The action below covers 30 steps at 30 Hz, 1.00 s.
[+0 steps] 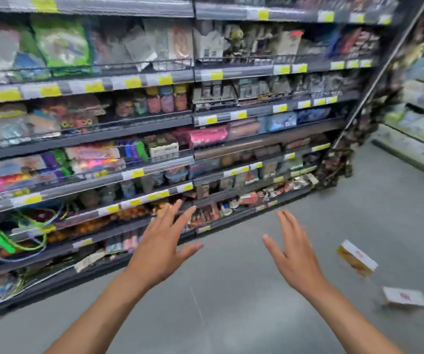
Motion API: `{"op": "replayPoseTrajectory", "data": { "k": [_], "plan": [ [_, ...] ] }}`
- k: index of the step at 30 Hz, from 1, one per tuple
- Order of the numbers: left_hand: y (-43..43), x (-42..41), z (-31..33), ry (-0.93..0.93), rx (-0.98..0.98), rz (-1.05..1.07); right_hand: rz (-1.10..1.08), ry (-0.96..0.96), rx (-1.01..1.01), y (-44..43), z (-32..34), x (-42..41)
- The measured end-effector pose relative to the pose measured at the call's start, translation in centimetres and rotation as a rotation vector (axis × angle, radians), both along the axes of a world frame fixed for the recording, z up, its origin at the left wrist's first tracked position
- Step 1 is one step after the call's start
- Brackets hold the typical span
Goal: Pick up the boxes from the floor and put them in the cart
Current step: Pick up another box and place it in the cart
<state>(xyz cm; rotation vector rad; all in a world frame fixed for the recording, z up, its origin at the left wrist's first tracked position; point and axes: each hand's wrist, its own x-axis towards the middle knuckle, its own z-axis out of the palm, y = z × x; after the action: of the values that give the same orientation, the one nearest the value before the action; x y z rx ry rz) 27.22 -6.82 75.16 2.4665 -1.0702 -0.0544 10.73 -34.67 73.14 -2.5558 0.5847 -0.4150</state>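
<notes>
Two boxes lie on the grey floor at the lower right. One is a yellow and white box (356, 259), tilted on its edge. Nearer to me, a flat white box (404, 297) with a small red mark rests on the floor. My left hand (161, 245) is stretched forward with fingers spread, holding nothing. My right hand (294, 251) is also raised and open, to the left of the yellow box and apart from it. No cart is in view.
Tall store shelves (154, 172) packed with colourful goods and yellow price tags run along the left and middle. Another shelf unit (423, 118) stands at the far right. Grey aisle floor (231, 302) stretches between them.
</notes>
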Motion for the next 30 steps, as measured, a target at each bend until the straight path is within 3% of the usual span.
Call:
{"op": "replayPoseTrajectory", "data": {
  "k": [12,30],
  "plan": [
    [-19.8,1.6,-0.9,0.044,-0.020,-0.524,-0.548,0.002,0.032,-7.2,0.4,-8.6],
    [-38.3,1.3,-3.1,0.096,0.055,-0.932,-0.935,0.010,0.012,-13.4,0.1,-12.5]
  ]
}}
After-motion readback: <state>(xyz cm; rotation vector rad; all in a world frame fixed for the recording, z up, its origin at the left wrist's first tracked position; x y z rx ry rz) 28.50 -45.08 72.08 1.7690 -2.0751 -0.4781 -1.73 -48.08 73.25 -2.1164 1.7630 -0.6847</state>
